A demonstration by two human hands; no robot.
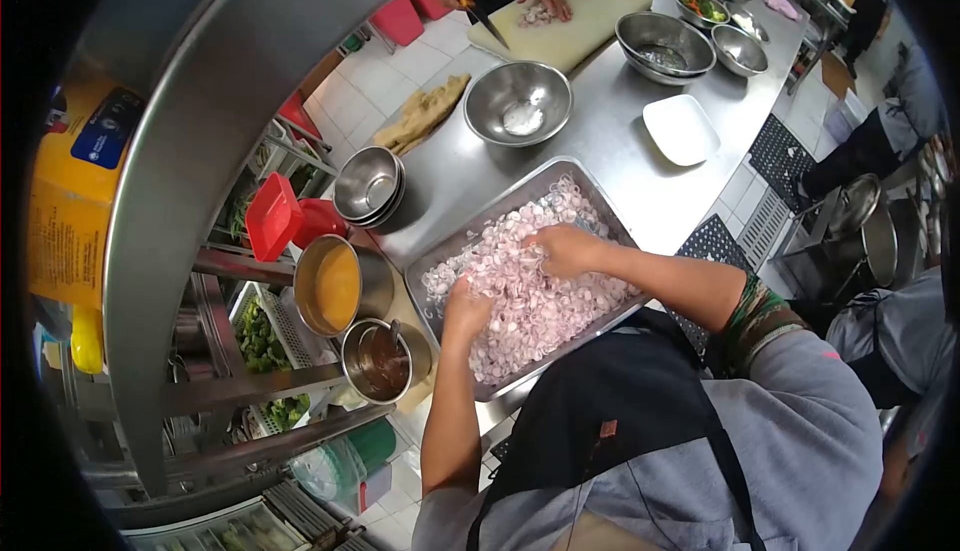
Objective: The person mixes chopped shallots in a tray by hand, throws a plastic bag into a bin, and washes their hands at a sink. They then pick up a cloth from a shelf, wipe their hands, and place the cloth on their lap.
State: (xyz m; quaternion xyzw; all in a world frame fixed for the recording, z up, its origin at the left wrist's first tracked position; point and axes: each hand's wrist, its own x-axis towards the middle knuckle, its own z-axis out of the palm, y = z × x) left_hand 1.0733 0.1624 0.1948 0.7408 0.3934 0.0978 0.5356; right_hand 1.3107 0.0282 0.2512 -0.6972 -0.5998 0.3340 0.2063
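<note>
A metal tray [627, 221] on the steel counter holds a heap of thin pinkish-white sliced rings [545, 326]. Both of my hands are in this heap. My left hand [468, 311] is at the tray's left part, its fingers curled and partly buried in the slices. On the upper right of the heap, my right hand [562, 251] has its fingers bent down into the slices. Fingertips of both hands are hidden among the rings.
Beyond the tray stand a steel bowl [518, 104], stacked bowls [369, 187] and a white dish [681, 131]. Pots with orange [337, 286] and brown contents [385, 363] stand left. Across the counter, another person's hands work with a knife on a cutting board [600, 6].
</note>
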